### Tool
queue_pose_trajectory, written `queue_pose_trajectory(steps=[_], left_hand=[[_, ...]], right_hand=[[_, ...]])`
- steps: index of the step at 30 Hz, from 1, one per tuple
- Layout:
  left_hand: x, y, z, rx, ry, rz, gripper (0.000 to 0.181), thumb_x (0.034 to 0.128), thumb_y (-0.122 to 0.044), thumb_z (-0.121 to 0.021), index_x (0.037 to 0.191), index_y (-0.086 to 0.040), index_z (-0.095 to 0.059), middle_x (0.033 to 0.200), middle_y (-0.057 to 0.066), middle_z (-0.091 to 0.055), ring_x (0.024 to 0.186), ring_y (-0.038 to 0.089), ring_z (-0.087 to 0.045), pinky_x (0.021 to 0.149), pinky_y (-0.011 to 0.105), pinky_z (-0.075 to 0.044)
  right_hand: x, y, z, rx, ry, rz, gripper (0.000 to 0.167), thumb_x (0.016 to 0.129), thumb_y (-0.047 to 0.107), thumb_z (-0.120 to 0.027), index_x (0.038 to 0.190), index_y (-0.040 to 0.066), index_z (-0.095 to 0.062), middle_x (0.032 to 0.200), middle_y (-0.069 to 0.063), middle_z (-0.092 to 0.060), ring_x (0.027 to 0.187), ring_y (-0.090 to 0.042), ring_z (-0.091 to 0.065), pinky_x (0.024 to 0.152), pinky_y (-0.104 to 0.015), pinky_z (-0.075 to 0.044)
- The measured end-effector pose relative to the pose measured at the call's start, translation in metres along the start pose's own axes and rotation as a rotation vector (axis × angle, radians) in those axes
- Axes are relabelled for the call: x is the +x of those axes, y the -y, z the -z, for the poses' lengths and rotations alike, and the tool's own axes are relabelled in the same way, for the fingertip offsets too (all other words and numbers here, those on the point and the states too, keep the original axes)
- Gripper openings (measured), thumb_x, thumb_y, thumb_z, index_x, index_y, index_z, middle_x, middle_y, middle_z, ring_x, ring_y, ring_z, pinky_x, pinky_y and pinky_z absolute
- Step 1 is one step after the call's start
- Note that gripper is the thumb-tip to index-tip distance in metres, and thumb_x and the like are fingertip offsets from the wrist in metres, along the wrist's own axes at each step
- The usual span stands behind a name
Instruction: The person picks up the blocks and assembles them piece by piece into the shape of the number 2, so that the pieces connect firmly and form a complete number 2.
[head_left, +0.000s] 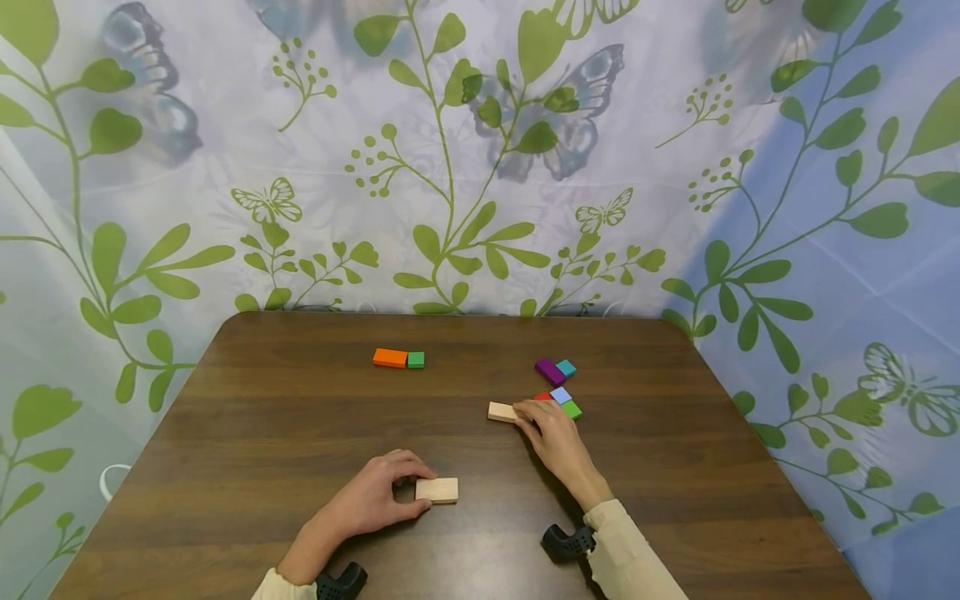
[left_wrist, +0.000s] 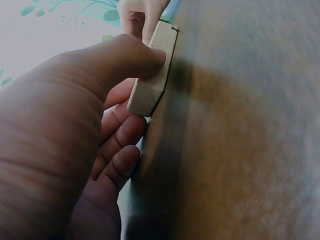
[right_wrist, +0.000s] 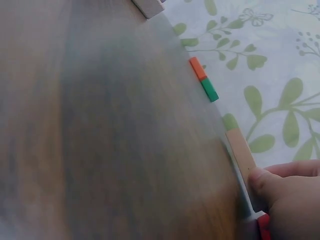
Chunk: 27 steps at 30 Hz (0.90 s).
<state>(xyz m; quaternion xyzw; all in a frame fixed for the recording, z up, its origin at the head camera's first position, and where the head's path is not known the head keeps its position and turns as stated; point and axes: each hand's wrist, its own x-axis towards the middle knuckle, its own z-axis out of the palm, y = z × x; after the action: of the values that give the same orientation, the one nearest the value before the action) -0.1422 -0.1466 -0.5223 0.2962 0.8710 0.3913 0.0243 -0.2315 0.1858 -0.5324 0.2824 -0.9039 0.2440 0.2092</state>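
Between thumb and fingers, my left hand (head_left: pixel 371 498) pinches a plain wooden block (head_left: pixel 444 490) low over the near middle of the table. In the left wrist view, the thumb presses one long side of that block (left_wrist: pixel 163 36). Farther forward and to the right, my right hand (head_left: pixel 558 443) grips a second plain wooden block (head_left: pixel 501 412) by its right end. The right wrist view shows the thumb on this block (right_wrist: pixel 240 149). Just behind the right hand lie a red block (head_left: pixel 542 397), a light blue block (head_left: pixel 561 395) and a bright green block (head_left: pixel 572 410), partly covered by the fingers.
Toward the back of the brown table (head_left: pixel 300 433), an orange block (head_left: pixel 390 358) touches a green block (head_left: pixel 416 360). Right of them, a purple block (head_left: pixel 551 372) lies against a teal block (head_left: pixel 567 367). A leaf-patterned curtain (head_left: pixel 420 167) hangs behind the table.
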Motion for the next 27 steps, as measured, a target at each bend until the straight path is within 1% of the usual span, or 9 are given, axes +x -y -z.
queue_pose_trajectory(steps=[8, 16, 20, 27], left_hand=[[-0.001, 0.001, 0.0, -0.011, -0.003, -0.003, 0.026, 0.0903, -0.029, -0.081, 0.115, -0.023, -0.075, 0.11, -0.012, -0.066, 0.096, 0.004, -0.058, 0.085, 0.028, -0.054], [0.0, 0.001, 0.0, -0.011, -0.005, -0.01, 0.026, 0.0898, -0.029, -0.082, 0.114, -0.023, -0.075, 0.11, -0.012, -0.067, 0.096, 0.003, -0.058, 0.086, 0.028, -0.054], [0.0, 0.001, 0.0, -0.013, -0.007, -0.016, 0.026, 0.0898, -0.029, -0.082, 0.114, -0.023, -0.075, 0.109, -0.012, -0.067, 0.096, 0.003, -0.059, 0.085, 0.028, -0.054], [0.001, 0.0, 0.0, -0.011, -0.008, -0.01, 0.026, 0.0895, -0.028, -0.082, 0.114, -0.023, -0.075, 0.109, -0.012, -0.067, 0.096, 0.003, -0.059, 0.085, 0.028, -0.054]], right_hand=[[-0.002, 0.003, 0.005, -0.002, -0.001, -0.002, 0.022, 0.09, 0.011, -0.08, 0.112, 0.008, -0.077, 0.106, -0.005, -0.076, 0.099, -0.024, -0.068, 0.085, -0.04, -0.057], [-0.006, 0.008, 0.009, 0.002, 0.008, -0.007, 0.024, 0.09, 0.014, -0.081, 0.113, 0.011, -0.076, 0.106, -0.002, -0.076, 0.099, -0.02, -0.067, 0.085, -0.039, -0.058], [-0.008, 0.012, 0.012, 0.016, 0.007, 0.005, 0.027, 0.089, 0.015, -0.081, 0.115, 0.011, -0.076, 0.107, -0.001, -0.076, 0.1, -0.019, -0.068, 0.085, -0.038, -0.058], [-0.012, 0.016, 0.014, 0.046, -0.004, 0.037, 0.031, 0.087, 0.016, -0.083, 0.117, 0.011, -0.076, 0.108, 0.0, -0.076, 0.098, -0.016, -0.067, 0.082, -0.037, -0.059]])
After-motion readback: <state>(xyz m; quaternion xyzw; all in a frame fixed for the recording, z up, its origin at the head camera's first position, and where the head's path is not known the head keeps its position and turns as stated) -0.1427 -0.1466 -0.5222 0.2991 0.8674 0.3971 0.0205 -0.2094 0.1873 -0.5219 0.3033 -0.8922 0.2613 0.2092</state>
